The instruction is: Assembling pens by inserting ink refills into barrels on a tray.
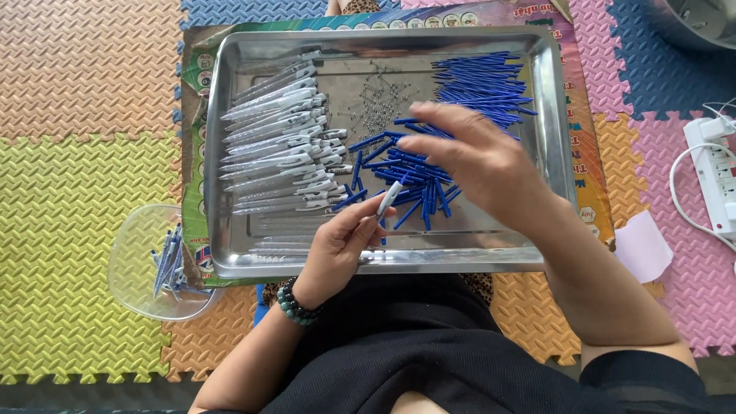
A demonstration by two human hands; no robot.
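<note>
Head view, looking down: left hand [337, 249] at lower centre pinches a white pen barrel [389, 198] over the metal tray [230, 264]. Right hand [479, 161], fingers loosely spread, hovers above blue refills [406, 172] at centre.

Interlocking foam floor mats [84, 69] in orange, yellow, pink and blue cover the ground. A white power strip [713, 172] with cable lies at right, in even daylight.

A: Where can you pass inside the tray [552, 153]?
B: Near-edge strip is bare. White pen barrels [280, 149] block left, blue refills [479, 84] right, springs [379, 96] between.
</note>
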